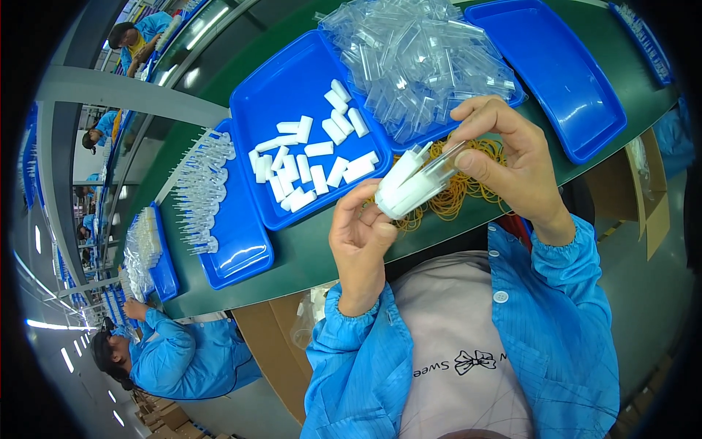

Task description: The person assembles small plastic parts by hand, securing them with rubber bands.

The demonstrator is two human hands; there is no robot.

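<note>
A small bundle of white pieces with clear plastic parts (409, 186) is held over the near edge of the table. My left hand (358, 238) is closed round its white lower end. Thumb and fingers of my right hand (515, 150) pinch a clear plastic piece (452, 155) at the bundle's upper end. Whether that piece sits inside the bundle or only against it, I cannot tell. Behind and below my hands lies a heap of yellowish rubber bands (442, 208), partly hidden by them.
White blocks (319, 149) lie in a blue tray (256, 91); clear plastic pieces (417, 58) heap beside it. Another blue tray (563, 95) stands right. Thin-tipped white parts (201, 194) fill a left tray (241, 256). A co-worker (186, 355) sits left. Cardboard boxes (267, 344) stand below the table.
</note>
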